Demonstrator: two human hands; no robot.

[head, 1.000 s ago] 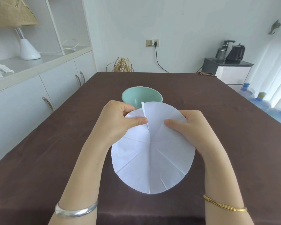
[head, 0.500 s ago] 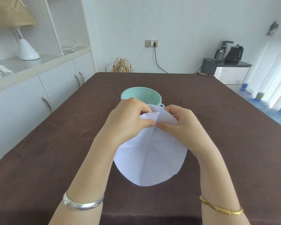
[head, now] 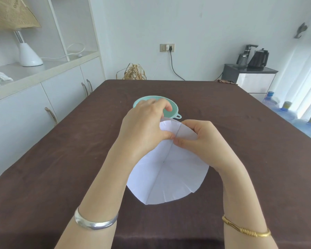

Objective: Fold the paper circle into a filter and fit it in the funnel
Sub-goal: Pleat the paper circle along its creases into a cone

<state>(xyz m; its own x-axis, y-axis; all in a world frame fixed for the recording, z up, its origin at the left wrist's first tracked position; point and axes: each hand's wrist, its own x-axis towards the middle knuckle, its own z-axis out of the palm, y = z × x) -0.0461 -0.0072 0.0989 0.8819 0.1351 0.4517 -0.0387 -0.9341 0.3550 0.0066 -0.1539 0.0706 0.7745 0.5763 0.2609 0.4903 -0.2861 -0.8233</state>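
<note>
The white paper circle (head: 167,178) is held above the brown table (head: 61,159), creased with several radial fold lines and pleated at its far edge. My left hand (head: 142,126) pinches the far part of the paper from the left. My right hand (head: 203,139) pinches it from the right, the thumbs meeting at a central crease. The mint-green funnel (head: 174,112) stands just beyond the paper, its bowl largely hidden behind my left hand; its small loop handle shows at the right.
White cabinets (head: 34,97) with handles run along the table's left side. A dark side unit with kettles (head: 251,69) stands at the back right, and water bottles (head: 287,112) sit on the floor to the right. A straw object (head: 134,72) lies past the table's far edge.
Both hands have come together at the paper's far edge, gathering it into a pleat. The paper now looks narrower at the top, and my left hand covers more of the funnel.
</note>
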